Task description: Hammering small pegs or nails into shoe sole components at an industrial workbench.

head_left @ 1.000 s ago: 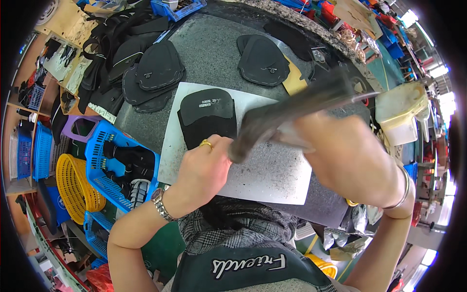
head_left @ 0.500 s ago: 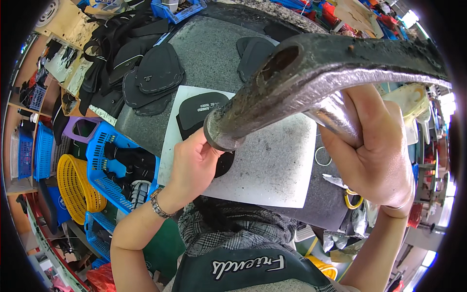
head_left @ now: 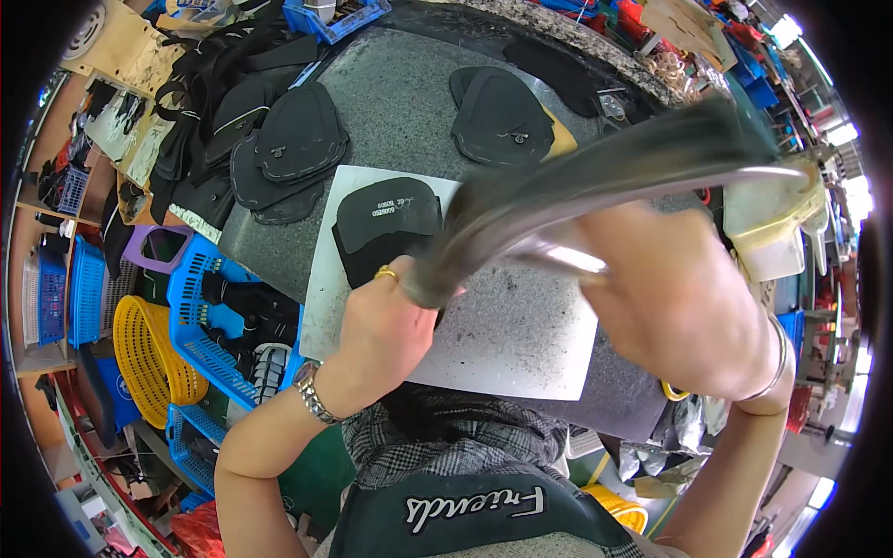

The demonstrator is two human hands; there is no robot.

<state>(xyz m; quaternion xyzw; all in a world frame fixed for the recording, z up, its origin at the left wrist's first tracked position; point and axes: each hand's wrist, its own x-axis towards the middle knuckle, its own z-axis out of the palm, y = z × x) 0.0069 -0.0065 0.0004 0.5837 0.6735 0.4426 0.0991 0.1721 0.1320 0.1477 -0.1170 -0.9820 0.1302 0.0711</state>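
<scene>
Hammer (head_left: 581, 191) now lower, right hand (head_left: 677, 302) clamped on it, left hand (head_left: 383, 325), hold hidden

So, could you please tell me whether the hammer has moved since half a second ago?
Yes: the hammer has dropped away from the camera, nearer the white board.

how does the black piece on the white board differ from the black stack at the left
The black piece has pale printing; the top of the black stack has a small emblem and pale dashes along its edge.
The piece lies on the white board, the stack on the gray tabletop.
The left hand is at the piece's near end; no hand touches the stack.
Both are black with rounded outlines.
</scene>
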